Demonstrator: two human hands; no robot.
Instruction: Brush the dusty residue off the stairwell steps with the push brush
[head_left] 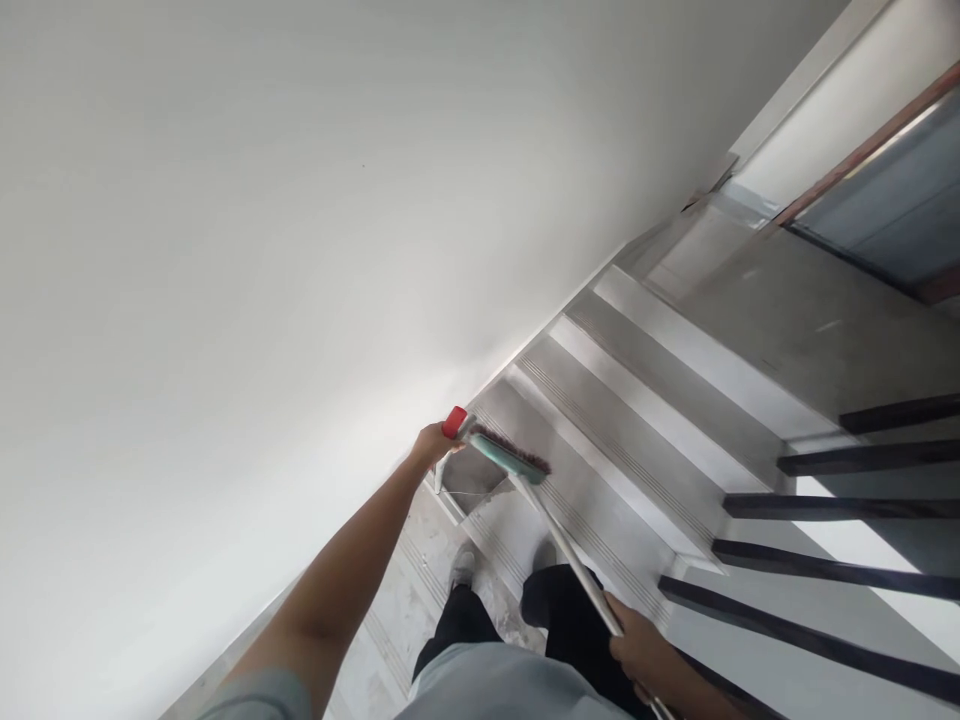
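So on the far left it's just a big plain white wall (225,250), nothing on it. Coming in from there, the left hand (433,443) is stretched out at arm's length, closed around the red-capped handle (454,422) of a metal dustpan (469,478), which hangs low against the riser where the wall meets the stairs. Its pan looks mostly empty from here, though it's dark inside and hard to tell for sure.

Just right of that is the teal-backed broom head with dark bristles (510,458), bristles touching the step beside the dustpan. Its long pale metal pole (570,565) runs down and right into the right hand (637,645), which is wrapped tight around the shaft near the bottom of the frame.

Below, between the arms, you can see black trousers and grey shoes (463,570) standing on a lower tread that looks scuffed and dusty white.

My read on progress: it's mid-job. The grey grooved stair treads (637,440) above the broom look fairly clean or at least untouched, can't say which, and the one underfoot definitely isn't clean yet. Further right are the dark railing bars (825,510) and a landing with a brown-framed door (885,190).
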